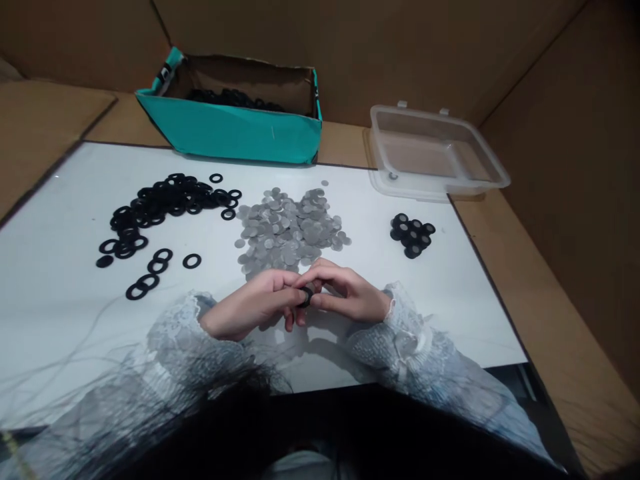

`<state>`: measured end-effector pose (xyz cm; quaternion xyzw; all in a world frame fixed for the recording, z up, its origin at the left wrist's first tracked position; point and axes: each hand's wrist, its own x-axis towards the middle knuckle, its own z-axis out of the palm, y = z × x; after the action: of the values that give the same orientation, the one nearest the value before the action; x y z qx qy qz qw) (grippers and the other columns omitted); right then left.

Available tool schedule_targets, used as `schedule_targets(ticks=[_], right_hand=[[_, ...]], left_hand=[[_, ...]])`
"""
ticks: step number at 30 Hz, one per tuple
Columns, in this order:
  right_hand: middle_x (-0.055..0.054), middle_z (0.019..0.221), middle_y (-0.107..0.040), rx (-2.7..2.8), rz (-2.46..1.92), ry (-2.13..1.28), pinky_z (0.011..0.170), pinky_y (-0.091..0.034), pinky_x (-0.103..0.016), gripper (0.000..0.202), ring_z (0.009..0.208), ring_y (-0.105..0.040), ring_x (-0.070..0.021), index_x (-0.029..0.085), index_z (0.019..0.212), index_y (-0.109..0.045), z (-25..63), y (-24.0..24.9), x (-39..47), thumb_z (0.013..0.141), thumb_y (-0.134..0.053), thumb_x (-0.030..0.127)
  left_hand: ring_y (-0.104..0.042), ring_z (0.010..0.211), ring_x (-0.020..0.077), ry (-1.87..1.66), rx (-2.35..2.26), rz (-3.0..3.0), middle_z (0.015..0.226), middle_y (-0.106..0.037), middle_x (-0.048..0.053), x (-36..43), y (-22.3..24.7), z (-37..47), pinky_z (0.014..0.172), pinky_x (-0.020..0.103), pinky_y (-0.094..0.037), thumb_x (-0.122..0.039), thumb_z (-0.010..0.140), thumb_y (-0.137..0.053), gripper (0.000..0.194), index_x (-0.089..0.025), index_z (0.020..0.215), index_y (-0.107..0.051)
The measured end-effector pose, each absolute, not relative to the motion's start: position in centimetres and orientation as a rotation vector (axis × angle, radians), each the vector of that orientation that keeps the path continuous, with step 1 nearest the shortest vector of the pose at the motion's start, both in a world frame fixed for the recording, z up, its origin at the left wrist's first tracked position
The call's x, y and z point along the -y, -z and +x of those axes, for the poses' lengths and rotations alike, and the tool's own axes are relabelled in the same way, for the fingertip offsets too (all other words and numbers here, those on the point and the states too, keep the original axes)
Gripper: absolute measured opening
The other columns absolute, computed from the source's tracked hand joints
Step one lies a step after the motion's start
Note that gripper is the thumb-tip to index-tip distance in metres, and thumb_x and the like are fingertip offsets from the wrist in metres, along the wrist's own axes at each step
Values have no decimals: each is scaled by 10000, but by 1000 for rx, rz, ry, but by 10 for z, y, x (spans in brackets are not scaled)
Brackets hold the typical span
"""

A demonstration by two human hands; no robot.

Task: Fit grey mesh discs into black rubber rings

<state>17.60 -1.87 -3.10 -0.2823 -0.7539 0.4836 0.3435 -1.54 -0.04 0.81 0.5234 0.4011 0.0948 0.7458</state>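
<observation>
Between the left hand (255, 301) and right hand (353, 297), a ring (307, 297) is pinched, low before the discs (287, 230); best keep it level and press evenly with both thumbs. Beyond lie the loose rings (173, 195).

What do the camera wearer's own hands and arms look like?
Both hands, left and right, are bare, without gloves. Both arms wear pale blue-grey, textured sleeves with ruffled, lacy cuffs.

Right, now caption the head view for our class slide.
Two hands hold a black ring near silvery discs.
</observation>
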Motion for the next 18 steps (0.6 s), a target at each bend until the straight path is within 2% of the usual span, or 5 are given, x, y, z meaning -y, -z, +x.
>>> schedule_targets(ticks=[2, 5, 11, 15, 18], right_hand=[[-17, 848, -495, 1946, -751, -1301, 748, -489, -312, 321, 786, -505, -138, 155, 1134, -528, 176, 32, 19, 912, -557, 385], [-20, 863, -501, 1902, -808, -1275, 736, -484, -307, 387, 774, -481, -136, 152, 1067, -519, 174, 34, 19, 834, -655, 429], [-10, 855, -467, 1917, -773, -1383, 802, -463, -322, 244, 818, -491, -141, 189, 1060, -587, 176, 33, 15, 899, -573, 371], [23, 825, -447, 1824, -863, -1429, 764, -461, -286, 405, 777, -473, -121, 165, 1031, -580, 173, 34, 13, 727, -776, 350], [23, 816, -463, 1844, -842, -1469, 789, -452, -274, 204, 784, -478, -110, 159, 933, -622, 174, 31, 10, 784, -728, 249]], left_hand=[[-513, 466, 94, -209, -888, 1137, 575, -627, -5, 0, -7, -16, 396, 185, -295, -323, 747, -578, 164, -161, 718, -582], [-502, 464, 92, -217, -907, 1121, 572, -619, -3, 0, -7, -16, 394, 185, -298, -340, 754, -584, 192, -163, 681, -567], [-517, 472, 104, -219, -838, 1076, 577, -621, 4, 3, -5, -15, 428, 192, -362, -390, 724, -626, 230, -163, 726, -590], [-491, 459, 101, -221, -871, 1079, 547, -590, -4, 0, 0, -17, 381, 178, -292, -414, 738, -642, 260, -170, 676, -578], [-501, 475, 111, -197, -847, 1076, 576, -623, 17, -1, 0, -18, 407, 185, -329, -430, 713, -660, 268, -173, 681, -589]])
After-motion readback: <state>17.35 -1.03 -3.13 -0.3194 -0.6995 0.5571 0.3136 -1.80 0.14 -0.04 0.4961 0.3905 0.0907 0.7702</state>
